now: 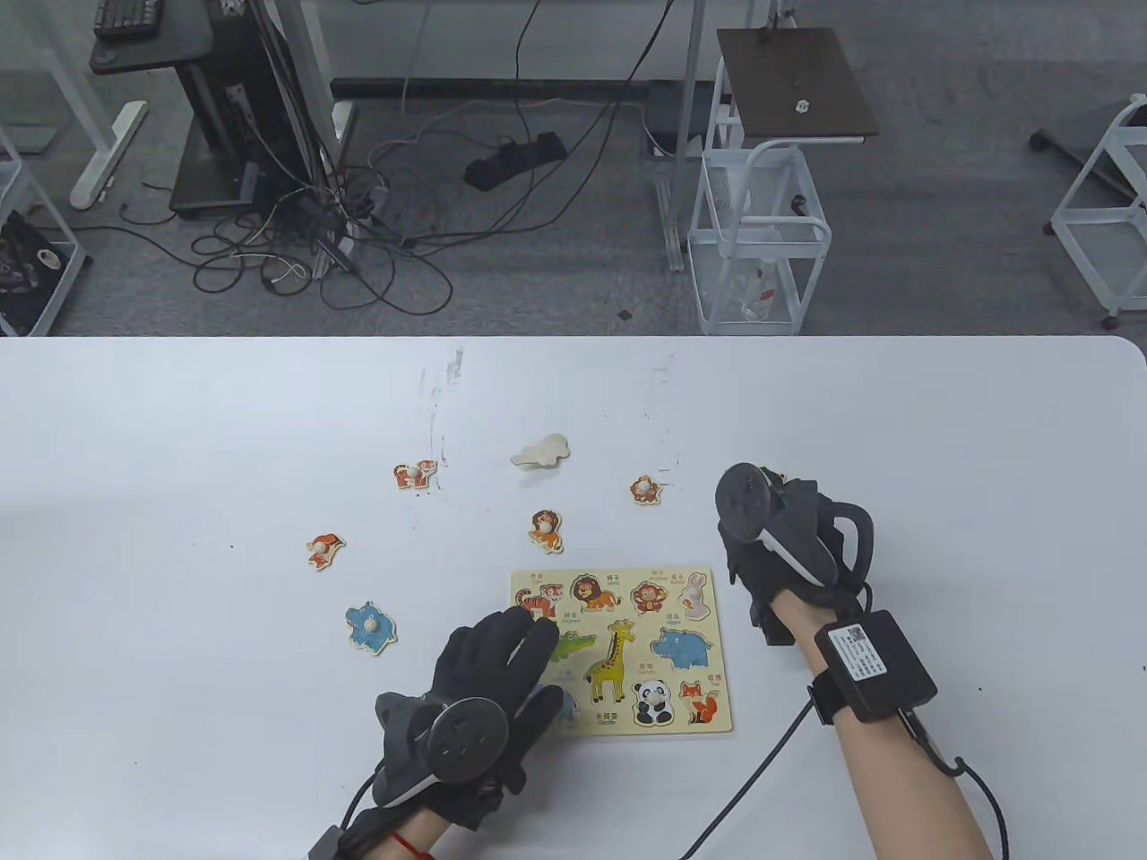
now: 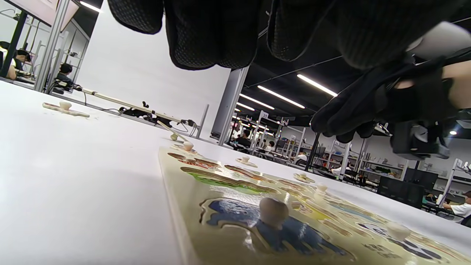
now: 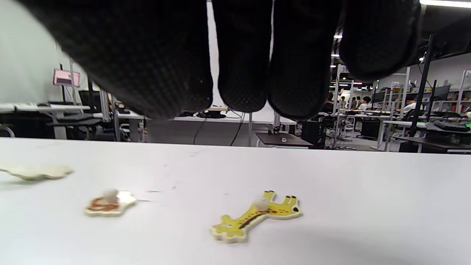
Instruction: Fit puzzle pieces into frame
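The table view looks steeply down on the table [image 1: 179, 430] from above its near edge. Both wrist views skim low over its top. The left one sits close over the puzzle frame [image 2: 220, 206], also seen from overhead [image 1: 717, 717].

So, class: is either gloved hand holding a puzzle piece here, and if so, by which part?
Neither. The left hand lies flat on the frame; the right hand's fingers hang empty above the giraffe piece.
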The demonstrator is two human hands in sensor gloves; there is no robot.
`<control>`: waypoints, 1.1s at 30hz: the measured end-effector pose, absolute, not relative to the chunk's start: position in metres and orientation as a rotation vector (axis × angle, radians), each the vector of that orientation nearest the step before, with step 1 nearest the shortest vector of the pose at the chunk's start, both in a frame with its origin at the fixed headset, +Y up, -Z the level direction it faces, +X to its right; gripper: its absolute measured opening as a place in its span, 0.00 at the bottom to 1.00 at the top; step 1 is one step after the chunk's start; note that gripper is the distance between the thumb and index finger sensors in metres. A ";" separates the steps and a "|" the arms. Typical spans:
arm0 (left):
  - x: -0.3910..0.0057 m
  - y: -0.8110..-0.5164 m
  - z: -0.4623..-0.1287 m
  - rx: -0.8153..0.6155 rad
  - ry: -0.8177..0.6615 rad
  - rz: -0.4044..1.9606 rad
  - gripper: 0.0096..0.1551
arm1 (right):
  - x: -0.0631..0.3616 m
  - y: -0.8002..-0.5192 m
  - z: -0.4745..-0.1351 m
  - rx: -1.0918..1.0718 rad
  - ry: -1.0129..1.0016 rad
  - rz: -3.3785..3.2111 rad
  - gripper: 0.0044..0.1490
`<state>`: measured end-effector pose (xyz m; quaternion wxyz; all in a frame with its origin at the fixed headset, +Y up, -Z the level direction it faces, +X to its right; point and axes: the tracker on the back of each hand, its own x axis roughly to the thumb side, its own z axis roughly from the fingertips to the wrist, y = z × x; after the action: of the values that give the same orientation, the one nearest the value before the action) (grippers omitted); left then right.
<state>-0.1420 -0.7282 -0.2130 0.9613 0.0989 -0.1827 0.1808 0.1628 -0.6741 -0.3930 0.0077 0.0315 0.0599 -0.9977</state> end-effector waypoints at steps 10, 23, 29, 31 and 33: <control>-0.147 -0.728 -0.215 0.198 -0.363 0.374 0.39 | 0.178 -0.709 -0.449 0.226 0.044 -3.012 0.33; -0.148 -0.730 -0.215 0.177 -0.368 0.360 0.38 | 0.182 -0.740 -0.478 0.220 -0.022 -3.005 0.28; -0.150 -0.731 -0.216 0.169 -0.364 0.358 0.38 | 0.184 -0.741 -0.484 0.178 -0.066 -3.035 0.28; -0.148 -0.731 -0.216 0.171 -0.367 0.356 0.38 | 0.185 -0.741 -0.485 0.163 -0.069 -3.033 0.28; -0.147 -0.730 -0.215 0.173 -0.367 0.357 0.37 | 0.187 -0.742 -0.485 0.168 -0.059 -3.044 0.28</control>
<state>-0.1473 -0.7304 -0.2155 0.9637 0.0855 -0.1814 0.1765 0.1868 -0.7415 -0.4845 0.0461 0.0550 -0.0193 -0.9972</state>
